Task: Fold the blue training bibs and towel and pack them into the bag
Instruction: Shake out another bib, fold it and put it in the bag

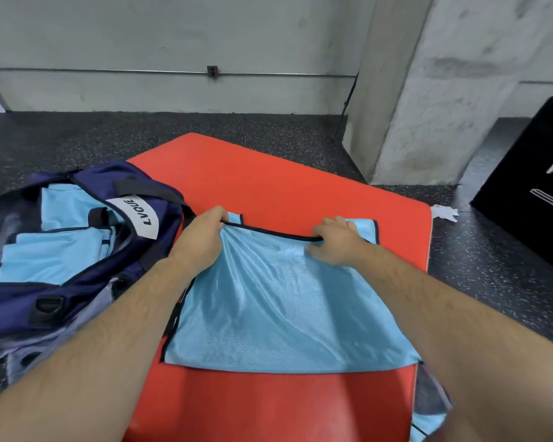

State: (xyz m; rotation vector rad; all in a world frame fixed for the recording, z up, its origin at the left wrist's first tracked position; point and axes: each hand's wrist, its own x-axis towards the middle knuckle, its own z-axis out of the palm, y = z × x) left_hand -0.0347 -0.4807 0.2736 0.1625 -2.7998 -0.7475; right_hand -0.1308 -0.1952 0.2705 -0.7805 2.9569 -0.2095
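A light blue training bib [278,301] with black trim lies spread on the red mat [268,177]. My left hand [201,234] pinches the bib's far black-trimmed edge at its left end. At the right end of that edge, my right hand [336,244] grips the trim with curled fingers. The edge is lifted a little between the two hands. To the left, the navy bag [134,186] lies open on the floor, with folded light blue fabric [58,253] inside it. Another piece of blue fabric [428,422] shows under my right forearm at the mat's right edge.
A grey concrete pillar [428,90] stands beyond the mat on the right. A black box [537,193] with white lettering sits at the far right on the dark speckled floor [479,256]. A small white scrap [444,212] lies by the mat's far right corner.
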